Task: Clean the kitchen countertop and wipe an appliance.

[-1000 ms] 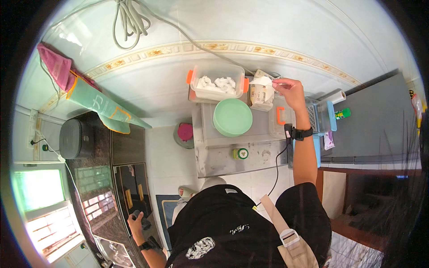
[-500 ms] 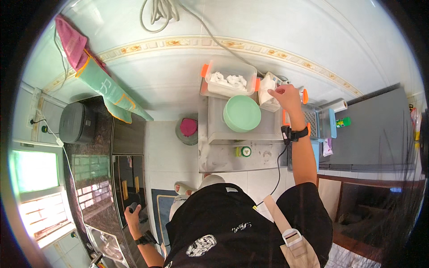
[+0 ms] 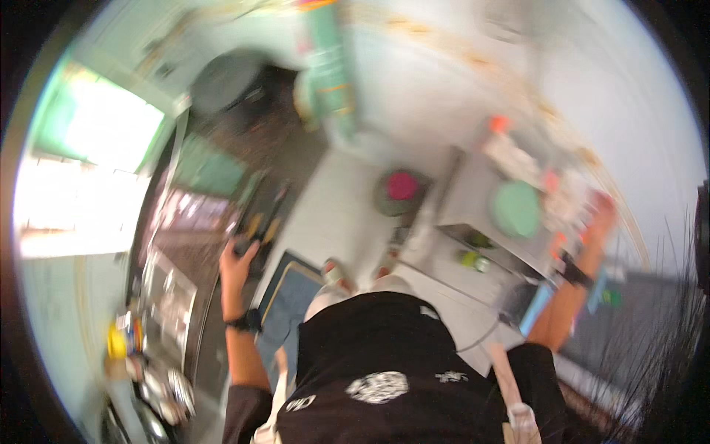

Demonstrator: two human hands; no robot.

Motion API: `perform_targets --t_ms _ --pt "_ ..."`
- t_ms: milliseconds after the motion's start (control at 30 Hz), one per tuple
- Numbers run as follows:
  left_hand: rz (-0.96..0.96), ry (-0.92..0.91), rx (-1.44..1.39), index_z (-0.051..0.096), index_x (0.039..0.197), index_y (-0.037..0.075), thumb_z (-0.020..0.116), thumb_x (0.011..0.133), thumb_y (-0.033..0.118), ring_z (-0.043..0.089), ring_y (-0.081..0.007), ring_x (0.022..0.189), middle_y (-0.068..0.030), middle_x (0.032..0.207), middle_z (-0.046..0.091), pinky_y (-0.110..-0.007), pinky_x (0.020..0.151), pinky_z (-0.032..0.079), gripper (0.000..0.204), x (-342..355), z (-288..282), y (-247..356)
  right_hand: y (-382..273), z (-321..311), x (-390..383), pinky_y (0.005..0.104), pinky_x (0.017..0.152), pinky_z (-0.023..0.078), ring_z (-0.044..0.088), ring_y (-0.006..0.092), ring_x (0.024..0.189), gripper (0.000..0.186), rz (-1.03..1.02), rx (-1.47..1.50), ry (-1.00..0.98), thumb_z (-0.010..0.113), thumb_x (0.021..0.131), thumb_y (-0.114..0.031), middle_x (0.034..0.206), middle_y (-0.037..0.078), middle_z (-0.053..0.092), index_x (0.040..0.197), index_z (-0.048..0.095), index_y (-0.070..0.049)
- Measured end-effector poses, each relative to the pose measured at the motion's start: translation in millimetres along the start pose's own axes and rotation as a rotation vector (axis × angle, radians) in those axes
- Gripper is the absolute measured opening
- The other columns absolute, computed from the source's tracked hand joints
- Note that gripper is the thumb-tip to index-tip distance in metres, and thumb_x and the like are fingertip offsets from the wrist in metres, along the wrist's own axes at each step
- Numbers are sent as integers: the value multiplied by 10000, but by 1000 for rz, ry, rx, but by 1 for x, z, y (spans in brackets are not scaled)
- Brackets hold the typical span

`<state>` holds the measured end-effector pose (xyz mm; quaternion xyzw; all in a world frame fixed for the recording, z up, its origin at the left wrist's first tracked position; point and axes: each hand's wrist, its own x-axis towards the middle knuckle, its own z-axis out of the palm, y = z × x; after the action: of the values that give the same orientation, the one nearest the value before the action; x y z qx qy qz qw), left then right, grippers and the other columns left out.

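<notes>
Dark object [image 3: 241, 246], one, small, gripped in left hand [image 3: 235, 268], near dark counter [image 3: 265, 142]; too blurred to tell long axis or which way pointed. Right hand [image 3: 601, 214] beside pale smeared things [image 3: 565, 209]; cannot tell whether gripping. Outward, counted: one green bowl [image 3: 516, 209], one orange-clipped container [image 3: 512, 153], one yellow-green jar [image 3: 474, 260], one blue mat [image 3: 291, 297], two dark wristbands [image 3: 246, 320], one per wrist

Grey tbl [image 3: 436, 249], R: sm. green jar [image 3: 473, 260] near, greyish box [image 3: 471, 200] w/ green bowl [image 3: 516, 209] atop farther back, whitish carton [image 3: 565, 207] (prob.; v. blurry) far R. Pale tiled flr [image 3: 344, 207], ctr: dk blue mat [image 3: 296, 292] near L, grey tub [image 3: 384, 198] far. Dk countertop [image 3: 274, 140], L: black appliance [image 3: 228, 81] far, metal sink [image 3: 168, 296] near.
</notes>
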<state>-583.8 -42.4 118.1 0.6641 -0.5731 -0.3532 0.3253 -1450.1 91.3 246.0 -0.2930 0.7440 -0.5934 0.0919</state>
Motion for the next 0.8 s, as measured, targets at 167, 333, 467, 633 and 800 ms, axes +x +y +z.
perform_targets --t_ms 167,333,467,633,800 --pt "71 316 -217 664 1158 -2 823 888 239 612 -86 807 -34 916 688 -271 732 519 395 31 -51 59 -55 -59 36 317 847 558 657 188 996 258 -297 -378 123 697 980 -215 1136 86 682 1142 666 -16" --pt "113 387 -612 646 1178 9 810 896 154 618 -80 847 -12 946 675 -250 770 516 357 7 -75 144 -160 84 -96 307 876 541 644 173 1036 179 -460 -201 -163 689 977 -127 1196 82 676 1126 668 -30" --pt "158 410 -677 646 1183 12 809 893 133 619 -81 853 -15 955 677 -260 781 523 354 -8 -72 178 -189 239 -264 303 897 530 638 173 1072 151 -446 -49 -836 708 921 0 1234 95 668 1060 672 -46" --pt "212 447 -754 646 1170 10 817 881 111 618 -77 846 -16 944 674 -256 775 523 350 -17 -76 174 -223 351 -450 297 966 555 657 157 1092 267 170 441 -1526 729 904 43 1172 108 675 1162 664 30" --pt "164 467 -835 648 1136 4 821 883 128 610 -71 834 -9 930 672 -253 763 517 330 -15 -86 163 -248 380 -504 340 964 538 650 237 1160 331 105 676 -1731 617 865 151 1237 159 678 1161 699 28"
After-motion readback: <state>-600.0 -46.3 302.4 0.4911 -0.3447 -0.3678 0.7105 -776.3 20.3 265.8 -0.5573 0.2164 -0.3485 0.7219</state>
